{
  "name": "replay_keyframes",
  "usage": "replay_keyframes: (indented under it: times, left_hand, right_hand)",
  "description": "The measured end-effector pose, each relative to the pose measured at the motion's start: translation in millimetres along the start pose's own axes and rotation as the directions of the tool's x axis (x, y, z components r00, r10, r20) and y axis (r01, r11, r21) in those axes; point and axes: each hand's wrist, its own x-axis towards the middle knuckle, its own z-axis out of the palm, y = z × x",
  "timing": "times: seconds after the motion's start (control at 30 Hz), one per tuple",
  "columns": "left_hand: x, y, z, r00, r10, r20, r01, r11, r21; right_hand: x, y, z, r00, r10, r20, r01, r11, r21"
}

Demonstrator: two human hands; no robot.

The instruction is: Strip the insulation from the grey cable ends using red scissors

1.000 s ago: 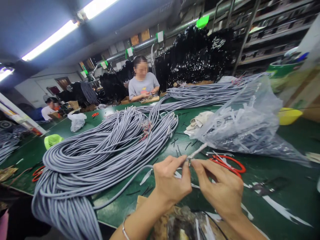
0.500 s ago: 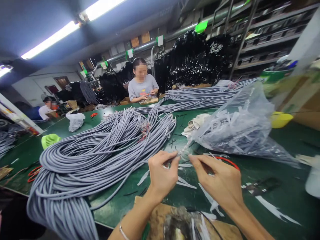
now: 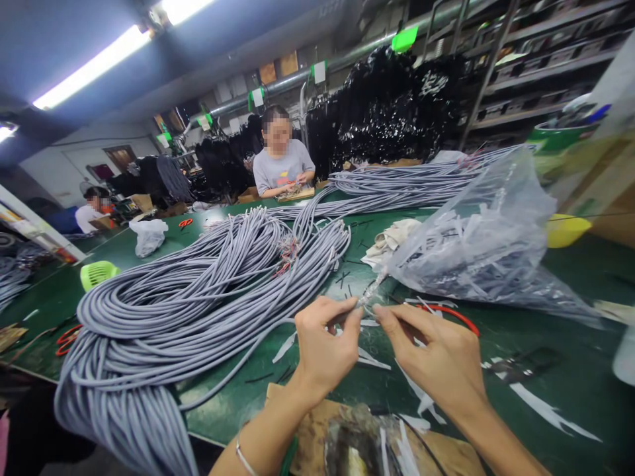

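Observation:
My left hand (image 3: 327, 350) is closed in a pinch on the end of a grey cable (image 3: 248, 363), which runs in from the lower left. From its fingertips a silvery, frayed wire braid (image 3: 374, 288) sticks out toward the upper right. My right hand (image 3: 436, 354) is just to the right, thumb and forefinger pressed together close to the braid's base. Whatever is between those fingers is too small to make out. Below both hands sits a wooden board (image 3: 307, 430) with a dark, grimy block (image 3: 354, 443) on it.
A big bundle of grey cables (image 3: 149, 311) covers the left of the green table. A clear bag of white scraps (image 3: 476, 258), a cloth (image 3: 391, 239), red-handled scissors (image 3: 454, 316) and dark pliers (image 3: 520, 367) lie to the right. Across the table sits a person (image 3: 282, 158).
Both hands stay close together, with slight finger movement. The silvery braid shows more clearly above the left fingertips. The camera view has shifted a little.

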Motion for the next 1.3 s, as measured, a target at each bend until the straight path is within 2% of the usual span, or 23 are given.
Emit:
replay_keyframes:
  times: [0.13, 0.23, 0.3, 0.37, 0.43, 0.5, 0.57, 0.63, 0.7, 0.73, 0.77, 0.8, 0.87, 0.93, 0.97, 1.17, 1.3]
  left_hand:
    - [-1.1, 1.0, 0.1, 1.0, 0.028, 0.003, -0.028, 0.999, 0.02]
    - [-1.0, 1.2, 0.1, 0.999, 0.043, 0.002, -0.043, 0.999, 0.03]
    - [-1.2, 0.8, 0.6, 0.999, 0.053, 0.01, -0.054, 0.998, 0.043]
    - [-2.0, 0.7, 1.4, 0.998, 0.065, 0.026, -0.066, 0.996, 0.059]
    - [-3.3, 1.3, 2.1, 0.996, 0.081, 0.039, -0.084, 0.993, 0.08]
    - [-4.4, 1.4, 2.6, 0.994, 0.1, 0.043, -0.104, 0.989, 0.107]
    - [-4.3, -0.9, 3.3, 0.994, 0.1, 0.042, -0.104, 0.986, 0.133]
    - [-2.3, -6.6, 5.2, 0.998, 0.047, 0.046, -0.054, 0.985, 0.164]
    - [1.3, -14.1, 8.0, 0.995, -0.053, 0.079, 0.037, 0.981, 0.192]
    - [3.2, -17.2, 9.1, 0.989, -0.102, 0.103, 0.08, 0.978, 0.193]
    - [5.0, -19.3, 9.7, 0.984, -0.132, 0.122, 0.109, 0.977, 0.181]
    - [6.4, -20.0, 9.7, 0.983, -0.142, 0.119, 0.124, 0.981, 0.149]
    - [7.8, -17.5, 7.8, 0.987, -0.13, 0.095, 0.123, 0.99, 0.076]
    - [7.3, -12.4, 4.5, 0.991, -0.105, 0.077, 0.103, 0.994, 0.028]
    - [6.6, -9.9, 2.9, 0.992, -0.095, 0.083, 0.093, 0.995, 0.02]
    - [2.3, -6.5, 0.3, 0.987, -0.077, 0.141, 0.082, 0.996, -0.026]
    - [0.7, -5.6, 1.6, 0.987, -0.086, 0.135, 0.092, 0.995, -0.038]
  right_hand:
    - [-1.4, -1.1, -1.1, 0.999, 0.037, 0.017, -0.038, 0.998, 0.043]
    - [-1.8, 1.3, 0.7, 0.988, 0.138, 0.07, -0.146, 0.98, 0.135]
    - [-1.2, 3.9, 3.8, 0.95, 0.242, 0.196, -0.29, 0.916, 0.277]
    - [-0.3, 6.0, 7.5, 0.888, 0.312, 0.337, -0.439, 0.793, 0.422]
    - [-0.5, 6.1, 10.4, 0.854, 0.343, 0.39, -0.51, 0.698, 0.503]
    - [-2.6, 2.7, 11.1, 0.875, 0.358, 0.326, -0.48, 0.731, 0.485]
    - [-6.9, -4.7, 9.7, 0.938, 0.308, 0.16, -0.346, 0.859, 0.377]
    - [-12.6, -15.1, 7.3, 0.995, 0.095, -0.014, -0.088, 0.958, 0.272]
    - [-17.7, -24.7, 4.9, 0.979, -0.179, -0.096, 0.198, 0.944, 0.264]
    - [-19.1, -27.6, 4.0, 0.959, -0.267, -0.099, 0.285, 0.912, 0.296]
    - [-19.4, -28.5, 3.1, 0.952, -0.296, -0.075, 0.304, 0.897, 0.321]
    - [-18.5, -27.3, 2.4, 0.969, -0.239, -0.062, 0.247, 0.919, 0.307]
    - [-13.8, -19.6, 1.2, 0.997, -0.04, -0.067, 0.053, 0.979, 0.196]
    - [-7.9, -9.2, 0.5, 0.991, 0.107, -0.081, -0.099, 0.991, 0.092]
    - [-5.5, -4.7, 0.4, 0.988, 0.136, -0.075, -0.132, 0.99, 0.059]
    - [-2.0, -1.2, 2.1, 0.993, 0.115, -0.006, -0.115, 0.993, 0.028]
    - [-0.6, -3.1, 2.3, 0.986, 0.159, 0.046, -0.162, 0.983, 0.083]
